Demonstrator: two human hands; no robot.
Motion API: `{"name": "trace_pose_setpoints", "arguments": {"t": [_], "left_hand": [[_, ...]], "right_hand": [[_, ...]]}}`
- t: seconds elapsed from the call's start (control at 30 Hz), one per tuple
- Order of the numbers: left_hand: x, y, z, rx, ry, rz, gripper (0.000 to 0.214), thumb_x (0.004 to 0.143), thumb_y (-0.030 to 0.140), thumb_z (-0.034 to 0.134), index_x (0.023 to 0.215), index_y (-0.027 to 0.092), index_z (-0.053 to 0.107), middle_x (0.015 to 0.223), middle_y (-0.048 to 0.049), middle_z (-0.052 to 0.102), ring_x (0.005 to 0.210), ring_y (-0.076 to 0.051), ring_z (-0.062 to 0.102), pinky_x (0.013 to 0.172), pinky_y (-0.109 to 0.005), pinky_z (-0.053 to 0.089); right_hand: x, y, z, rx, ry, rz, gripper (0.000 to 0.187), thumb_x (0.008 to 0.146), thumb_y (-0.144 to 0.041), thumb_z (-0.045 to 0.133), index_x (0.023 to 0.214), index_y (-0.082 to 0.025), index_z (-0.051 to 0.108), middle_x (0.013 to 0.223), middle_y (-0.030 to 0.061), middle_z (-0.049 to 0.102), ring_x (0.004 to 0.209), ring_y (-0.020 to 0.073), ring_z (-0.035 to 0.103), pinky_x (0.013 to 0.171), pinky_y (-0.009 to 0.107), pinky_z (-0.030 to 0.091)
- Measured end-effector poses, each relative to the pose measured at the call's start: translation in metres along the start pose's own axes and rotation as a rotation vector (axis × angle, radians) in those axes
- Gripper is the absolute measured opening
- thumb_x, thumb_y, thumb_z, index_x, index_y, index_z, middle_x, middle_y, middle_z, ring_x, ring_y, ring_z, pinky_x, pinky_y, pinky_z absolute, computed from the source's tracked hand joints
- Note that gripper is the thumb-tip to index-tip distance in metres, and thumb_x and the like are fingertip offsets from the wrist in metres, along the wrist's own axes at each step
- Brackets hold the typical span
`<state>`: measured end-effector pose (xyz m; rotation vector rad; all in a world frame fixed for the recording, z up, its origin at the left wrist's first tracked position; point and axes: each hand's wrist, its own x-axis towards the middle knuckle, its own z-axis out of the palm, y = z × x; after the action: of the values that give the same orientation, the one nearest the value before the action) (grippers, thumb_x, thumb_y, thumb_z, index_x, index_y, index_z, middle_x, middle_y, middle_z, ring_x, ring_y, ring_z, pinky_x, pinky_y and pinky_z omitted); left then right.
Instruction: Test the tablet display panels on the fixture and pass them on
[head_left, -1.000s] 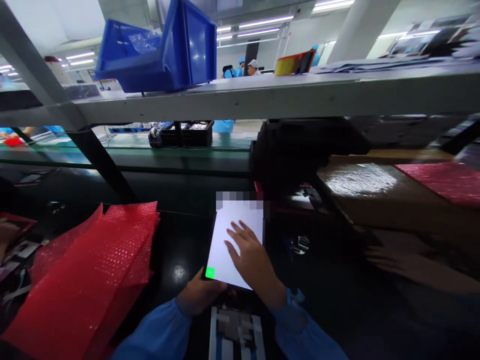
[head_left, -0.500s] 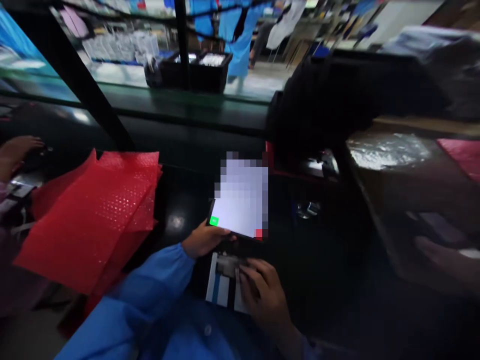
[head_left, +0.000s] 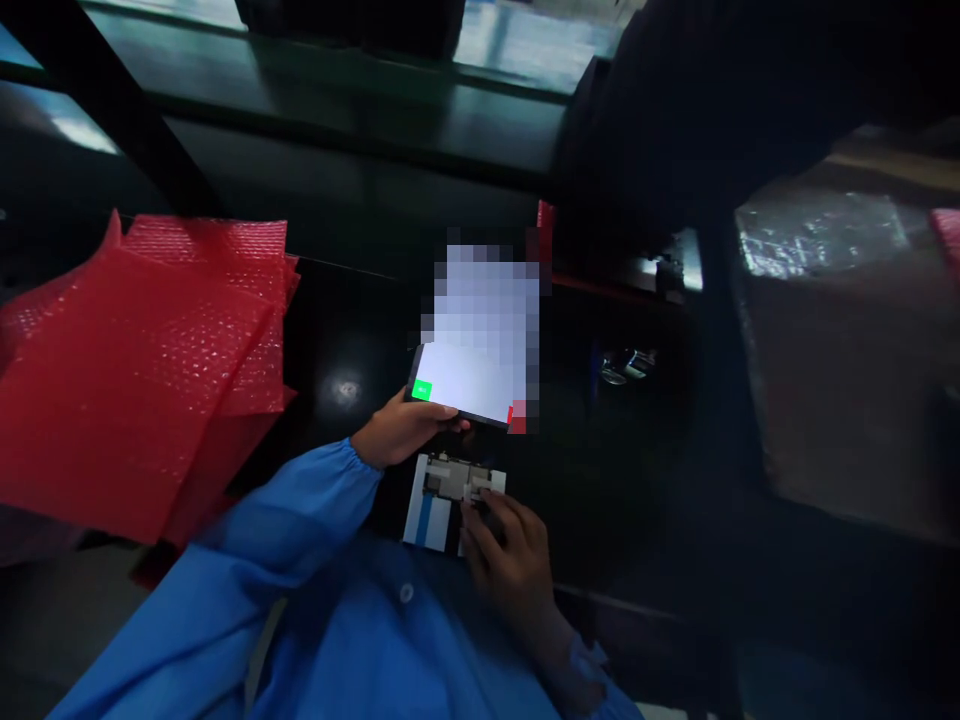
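- Head view looking way down at the desk, and it's pretty dark. Person's left hand (head_left: 401, 430) comes in from the lower left in a blue sleeve (head_left: 285, 510), with the forearm reaching across the body.
- Left grip is closed: thumb on top, fingers underneath, holding the lower-left corner of a tablet (head_left: 469, 375) just above the black desk (head_left: 352, 340).
- Right hand (head_left: 506, 550) is bent down over a flat white-and-blue board (head_left: 442, 500), fingertips (head_left: 480, 500) on its right end. Can't tell if that's a real pinch or just touching.
- Compared with the frame half a second back, the view has tipped lower. Right-hand fingers have moved from spread over the board to bunched at that end. Tablet is still in the left hand.
- Tablet's long axis points away from the person, leaning a bit to the right. Screen's mostly pixelated, with a green mark (head_left: 421, 390) at the near left corner and a red tag (head_left: 517, 415) at the near right.
- Red bubble-wrap bags (head_left: 135, 370) lie on the left, near the tablet but not touching it. Cardboard box (head_left: 840, 350) sits well off to the right.
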<state>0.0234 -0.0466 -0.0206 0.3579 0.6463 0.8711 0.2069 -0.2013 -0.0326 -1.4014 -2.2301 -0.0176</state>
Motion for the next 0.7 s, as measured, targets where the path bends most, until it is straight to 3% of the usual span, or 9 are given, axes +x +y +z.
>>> {"name": "trace_pose_setpoints", "arguments": {"t": [0.27,0.4,0.5,0.6,0.7], "left_hand": [[-0.002,0.002,0.002,-0.003,0.032,-0.012,0.033,0.064,0.010,0.082,0.096,0.012,0.074,0.087,-0.0079,0.076,0.079,-0.020,0.068,0.078,-0.036,0.052],[-0.003,0.004,0.006,-0.016,0.053,0.019,0.031,0.059,0.010,0.084,0.089,0.014,0.076,0.087,-0.0062,0.076,0.079,-0.020,0.067,0.076,-0.035,0.052],[-0.004,0.009,0.007,0.010,0.061,0.011,0.022,0.059,0.012,0.085,0.079,0.013,0.075,0.080,-0.0052,0.075,0.077,-0.020,0.067,0.077,-0.035,0.054],[-0.014,0.013,0.004,0.084,0.073,-0.034,0.021,0.059,0.014,0.086,0.077,0.012,0.075,0.077,-0.0055,0.075,0.075,-0.020,0.068,0.079,-0.036,0.055],[-0.026,0.017,0.000,0.162,0.094,-0.147,0.026,0.058,0.016,0.090,0.080,0.015,0.076,0.078,-0.0052,0.075,0.084,-0.025,0.070,0.084,-0.038,0.057]], "right_hand": [[0.003,-0.008,-0.002,-0.095,-0.075,-0.040,0.022,0.095,-0.017,0.059,0.116,-0.017,0.068,0.116,0.0147,0.068,0.114,0.0299,0.059,0.093,0.046,0.048],[0.009,0.003,-0.004,0.119,-0.027,0.049,0.021,0.099,-0.019,0.052,0.113,-0.020,0.067,0.111,0.0114,0.068,0.108,0.0266,0.062,0.088,0.043,0.051],[0.033,0.021,-0.002,0.379,0.121,0.338,0.026,0.098,-0.025,0.055,0.123,-0.022,0.062,0.108,0.0097,0.067,0.098,0.0229,0.065,0.084,0.040,0.055],[0.075,0.034,0.001,0.773,0.212,0.753,0.052,0.092,-0.040,0.063,0.139,-0.021,0.051,0.112,0.0097,0.068,0.096,0.0226,0.067,0.084,0.039,0.056],[0.118,0.039,-0.004,1.297,0.215,0.859,0.052,0.080,-0.047,0.069,0.123,-0.020,0.060,0.111,0.0076,0.070,0.099,0.0222,0.067,0.091,0.038,0.053]]}}
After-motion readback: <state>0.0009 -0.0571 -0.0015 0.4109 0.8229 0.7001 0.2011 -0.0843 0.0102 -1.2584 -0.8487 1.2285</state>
